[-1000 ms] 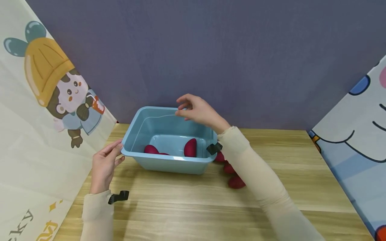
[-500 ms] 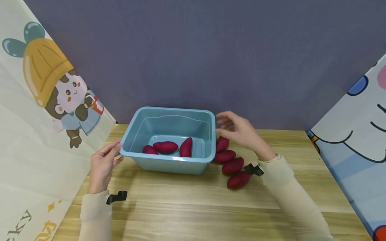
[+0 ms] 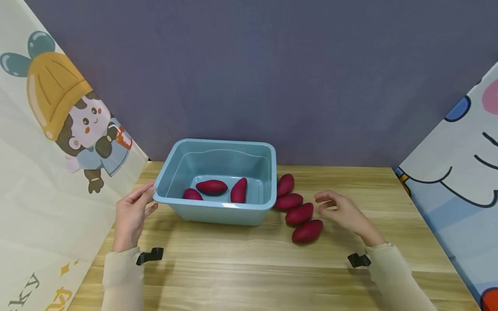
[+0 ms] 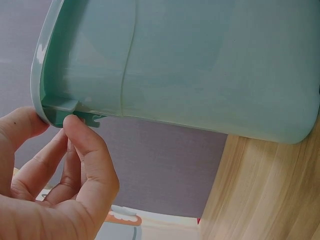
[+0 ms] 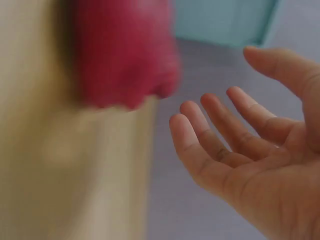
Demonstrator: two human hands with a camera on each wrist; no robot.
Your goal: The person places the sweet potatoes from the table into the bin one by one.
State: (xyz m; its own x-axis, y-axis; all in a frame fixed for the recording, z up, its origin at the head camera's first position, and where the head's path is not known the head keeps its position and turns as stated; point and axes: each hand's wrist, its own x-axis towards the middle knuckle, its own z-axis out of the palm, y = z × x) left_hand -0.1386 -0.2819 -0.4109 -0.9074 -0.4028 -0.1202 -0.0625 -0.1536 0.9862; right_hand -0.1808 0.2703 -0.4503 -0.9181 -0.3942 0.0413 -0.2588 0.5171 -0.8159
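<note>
Head view: left hand [image 3: 130,216] pinched tub [image 3: 218,214] by rim; right hand [image 3: 347,213] empty, fingers loosely bent. Four sweet potatoes [image 3: 307,231] lay right of tub, three inside; seemed firm, light, best gripped mid-body.

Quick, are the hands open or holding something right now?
Left hand: holding the blue bin by its edge.
Right hand: open, holding nothing, near the red sweet potatoes.

You work in a small screened-off space: a plain grey-blue backdrop [image 3: 249,77] and cartoon-printed side sheets [image 3: 35,172] enclose your wood-grained tabletop [image 3: 218,268] on three sides.
</note>
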